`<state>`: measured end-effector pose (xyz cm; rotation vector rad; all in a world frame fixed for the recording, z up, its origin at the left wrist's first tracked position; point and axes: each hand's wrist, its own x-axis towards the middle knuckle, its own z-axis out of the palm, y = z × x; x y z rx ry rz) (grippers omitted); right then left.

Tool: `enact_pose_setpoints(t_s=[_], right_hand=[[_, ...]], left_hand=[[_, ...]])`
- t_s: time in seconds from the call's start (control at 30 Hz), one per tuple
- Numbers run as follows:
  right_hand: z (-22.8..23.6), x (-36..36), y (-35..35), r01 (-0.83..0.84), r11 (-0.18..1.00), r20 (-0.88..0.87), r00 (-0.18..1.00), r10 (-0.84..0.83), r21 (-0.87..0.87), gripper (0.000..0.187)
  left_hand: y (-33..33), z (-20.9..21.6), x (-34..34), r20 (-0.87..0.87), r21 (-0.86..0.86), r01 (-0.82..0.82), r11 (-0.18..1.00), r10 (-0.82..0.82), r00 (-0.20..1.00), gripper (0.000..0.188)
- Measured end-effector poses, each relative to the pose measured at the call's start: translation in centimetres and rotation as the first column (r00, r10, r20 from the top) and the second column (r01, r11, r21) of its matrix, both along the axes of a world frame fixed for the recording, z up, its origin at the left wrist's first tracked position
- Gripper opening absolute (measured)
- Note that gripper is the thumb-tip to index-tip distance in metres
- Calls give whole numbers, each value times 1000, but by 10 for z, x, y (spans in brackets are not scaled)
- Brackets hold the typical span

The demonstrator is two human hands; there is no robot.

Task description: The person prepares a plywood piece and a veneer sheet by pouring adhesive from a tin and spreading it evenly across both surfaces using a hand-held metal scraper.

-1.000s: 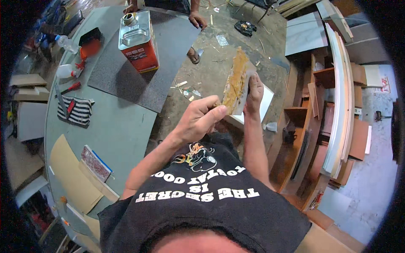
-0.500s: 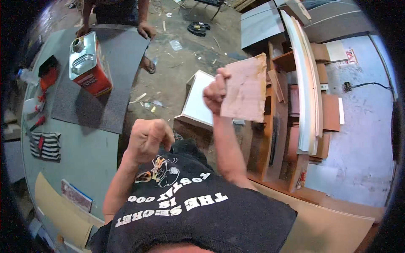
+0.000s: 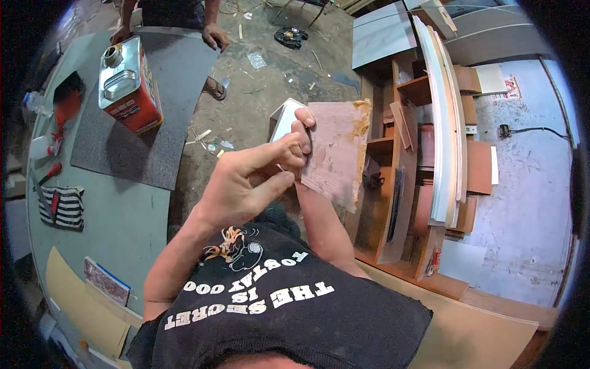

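A thin pinkish wood-grain board (image 3: 335, 144), with yellowish-brown residue along its right edge, is held tilted in front of me. My right hand (image 3: 302, 130) grips it by its left edge, fingers closed round that side. Right beside those fingers is my left hand (image 3: 249, 178), its fingertips and thumb drawn together in a pinch near the board's left edge. Whatever lies between them, if anything, is too small to make out.
At left, a greenish table (image 3: 129, 227) bears a dark grey sheet (image 3: 175, 86), a red and silver metal can (image 3: 130, 92) and a striped cloth (image 3: 69, 215). Another person's hand (image 3: 215, 38) rests at its far edge. Wooden shelving (image 3: 384, 203) with long panels (image 3: 439, 123) stands right.
My left hand has moved forward and right, up to the board and my right hand. The board has shifted left and slightly down and is turned a little.
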<state>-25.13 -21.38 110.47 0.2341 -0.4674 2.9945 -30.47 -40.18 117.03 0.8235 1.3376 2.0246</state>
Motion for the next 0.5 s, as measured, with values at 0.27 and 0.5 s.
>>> enact_pose_setpoints(t_s=[0.27,0.5], right_hand=[[9,10,11,195,383,77,803,-591,903,38],[34,31,39,59,60,-24,882,-471,996,31]], left_hand=[[-6,19,-17,-63,-241,37,970,-53,997,33],[-21,-22,-4,-75,-277,99,956,-124,989,24]])
